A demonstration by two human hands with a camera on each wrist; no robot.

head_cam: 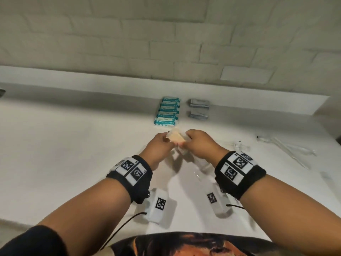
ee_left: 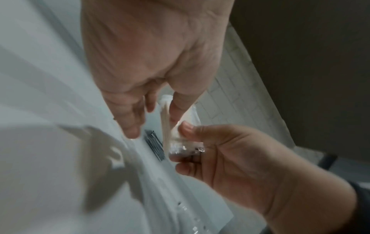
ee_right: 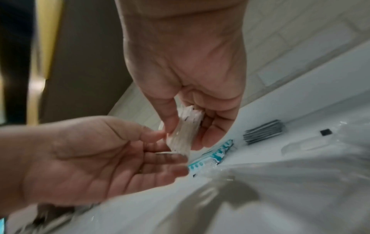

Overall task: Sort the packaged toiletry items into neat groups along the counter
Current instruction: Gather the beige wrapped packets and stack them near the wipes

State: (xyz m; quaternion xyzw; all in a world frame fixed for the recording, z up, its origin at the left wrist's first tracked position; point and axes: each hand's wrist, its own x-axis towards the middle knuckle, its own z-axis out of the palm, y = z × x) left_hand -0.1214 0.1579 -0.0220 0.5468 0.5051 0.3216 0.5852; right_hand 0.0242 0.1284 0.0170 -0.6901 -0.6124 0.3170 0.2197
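Observation:
A small clear packet of pale sticks [head_cam: 176,139] hangs above the white counter [head_cam: 73,145], between both hands. My right hand [head_cam: 187,138] pinches its upper end between thumb and fingers [ee_right: 170,123]. My left hand [head_cam: 164,138] holds the lower end, with the thumb [ee_right: 156,134] on the packet [ee_right: 183,136] and the fingers under it. In the left wrist view the packet [ee_left: 167,126] stands on edge between the two hands. Beyond the hands, several teal packets [head_cam: 168,113] lie in a neat row, with stacked grey sachets [head_cam: 199,108] to their right.
Clear-wrapped long items [head_cam: 287,148] lie loose at the right of the counter. More clear wrapping [head_cam: 199,172] sits under my right wrist. A raised ledge [head_cam: 110,84] and a white brick wall run along the back. A dark object [head_cam: 1,92] shows at the left edge.

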